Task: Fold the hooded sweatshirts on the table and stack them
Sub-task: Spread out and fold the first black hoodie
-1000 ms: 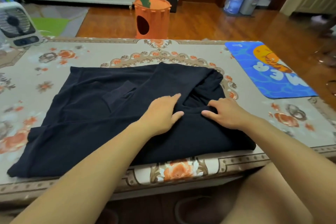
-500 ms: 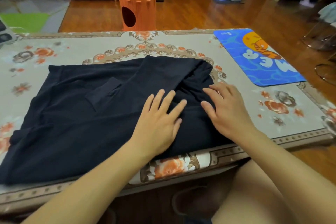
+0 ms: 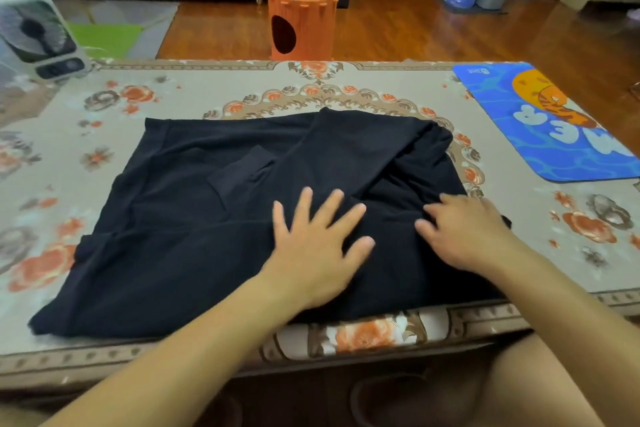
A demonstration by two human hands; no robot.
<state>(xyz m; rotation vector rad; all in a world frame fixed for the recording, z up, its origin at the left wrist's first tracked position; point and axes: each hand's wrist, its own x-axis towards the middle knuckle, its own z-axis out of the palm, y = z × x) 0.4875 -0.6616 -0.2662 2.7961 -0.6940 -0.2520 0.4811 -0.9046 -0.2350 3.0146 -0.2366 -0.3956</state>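
Observation:
A black hooded sweatshirt [image 3: 194, 218] lies flat across the flower-patterned table [image 3: 242, 87], its sleeves folded in over the body, one ribbed cuff showing near the middle. The hood end is bunched at the right. My left hand [image 3: 315, 246] lies flat on the cloth with its fingers spread, near the front edge. My right hand [image 3: 464, 232] rests on the sweatshirt's right end, fingers slightly bent and pointing left, touching the folds by the hood. Only one sweatshirt is in view.
A blue cartoon mat [image 3: 547, 121] lies on the table's right side. A small white fan [image 3: 38, 35] stands at the far left corner. Beyond the table an orange carrot-shaped bin [image 3: 301, 21] sits on the wooden floor. My bare knees are below the table's front edge.
My left hand has gone from half-curled at the neckline to flat with fingers spread. My right hand has slid to the right along the hood end.

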